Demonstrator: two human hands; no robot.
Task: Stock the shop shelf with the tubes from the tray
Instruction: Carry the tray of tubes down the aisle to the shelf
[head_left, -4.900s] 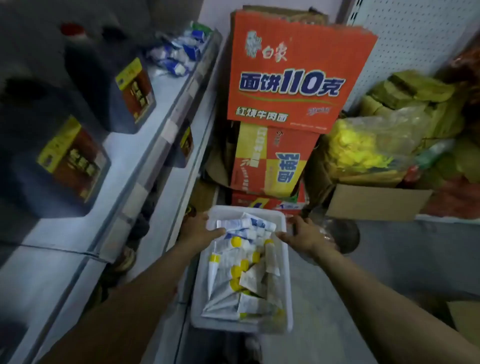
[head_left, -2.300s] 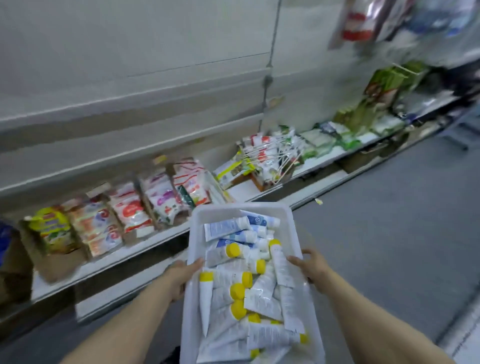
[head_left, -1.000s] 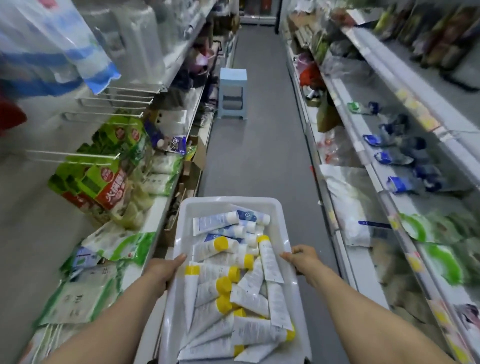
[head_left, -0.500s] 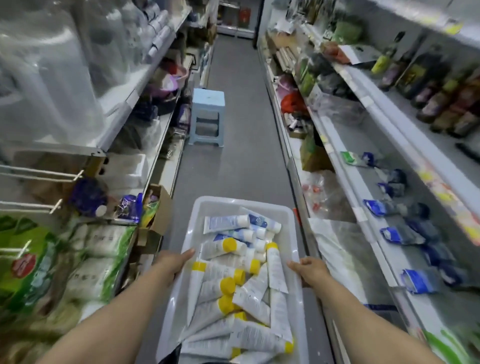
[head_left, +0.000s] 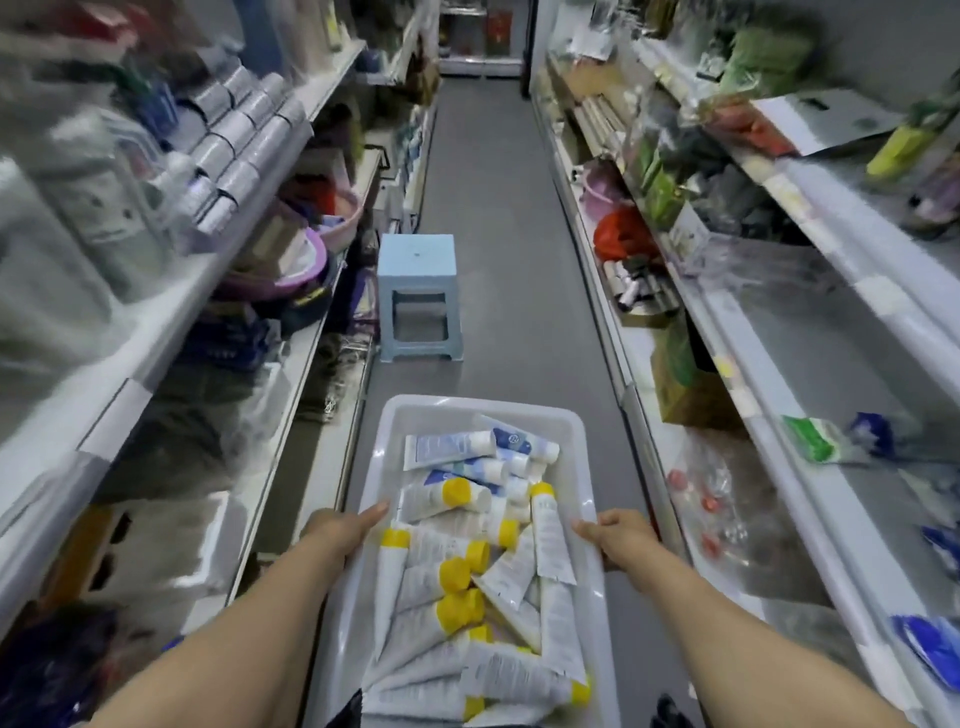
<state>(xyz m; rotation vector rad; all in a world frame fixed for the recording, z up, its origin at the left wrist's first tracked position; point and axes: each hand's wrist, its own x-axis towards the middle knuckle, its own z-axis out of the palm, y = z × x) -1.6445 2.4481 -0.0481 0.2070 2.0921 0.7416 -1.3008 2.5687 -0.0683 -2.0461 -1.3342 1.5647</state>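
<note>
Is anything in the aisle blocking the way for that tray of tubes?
Yes: a light blue stool stands on the floor ahead of the tray, toward the left shelves. The gap to its right looks passable. Which shelf the tubes are bound for does not show.

The tray (head_left: 483, 404), white translucent plastic with a rolled rim, is hanging level over the aisle, its long sides running away from the person; the left grip (head_left: 344, 530) is clasping its left edge and the right grip (head_left: 619, 535) its right edge, thumbs lying over the rim; the tubes (head_left: 550, 535) are lying flat and loose inside, crossing one another at many angles; white ones with yellow caps are heaping from the middle to the near edge; a few with white caps and blue print are bunching toward the far right corner; the shop shelf (head_left: 841, 364), white-boarded, is running along the tray's right side.
</note>
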